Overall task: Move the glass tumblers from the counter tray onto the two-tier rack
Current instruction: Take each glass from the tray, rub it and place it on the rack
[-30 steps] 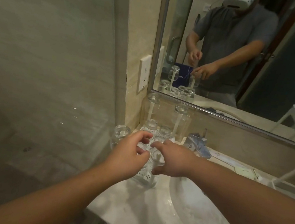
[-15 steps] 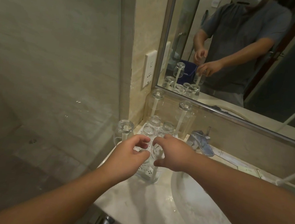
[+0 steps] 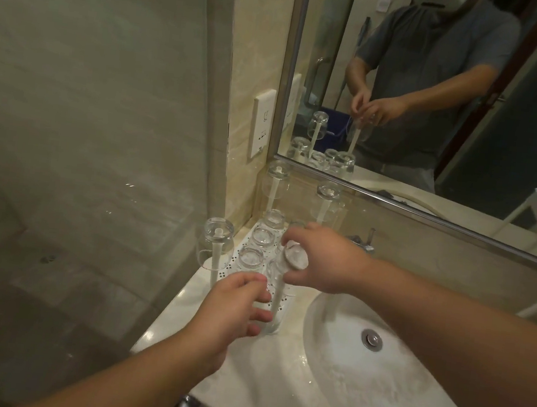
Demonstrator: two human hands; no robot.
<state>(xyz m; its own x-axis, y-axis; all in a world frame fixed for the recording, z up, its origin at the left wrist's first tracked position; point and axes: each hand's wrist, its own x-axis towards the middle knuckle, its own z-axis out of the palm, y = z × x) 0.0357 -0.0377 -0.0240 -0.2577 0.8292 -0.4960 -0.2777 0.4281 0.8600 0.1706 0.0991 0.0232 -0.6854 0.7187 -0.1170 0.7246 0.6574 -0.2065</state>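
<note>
A white perforated rack (image 3: 232, 261) with upright pegs stands on the counter's left corner. Upside-down glass tumblers sit over its tall pegs at front left (image 3: 215, 244), back left (image 3: 276, 180) and back right (image 3: 328, 197). Lower ones (image 3: 262, 236) stand on its base. My right hand (image 3: 327, 260) grips an inverted tumbler (image 3: 295, 257), tilted just above the front peg (image 3: 278, 296). My left hand (image 3: 235, 305) hovers beside that peg's foot with loosely curled fingers and nothing in it.
The white sink basin (image 3: 374, 376) with its drain (image 3: 373, 339) lies right of the rack, with the faucet (image 3: 365, 244) behind my right hand. A glass partition (image 3: 99, 150) runs along the counter's left edge. A wall socket (image 3: 262, 124) and mirror (image 3: 466, 159) are behind.
My right hand has lifted a tumbler off the base and now holds it over the front peg. My left hand has drawn back toward me and lower.
</note>
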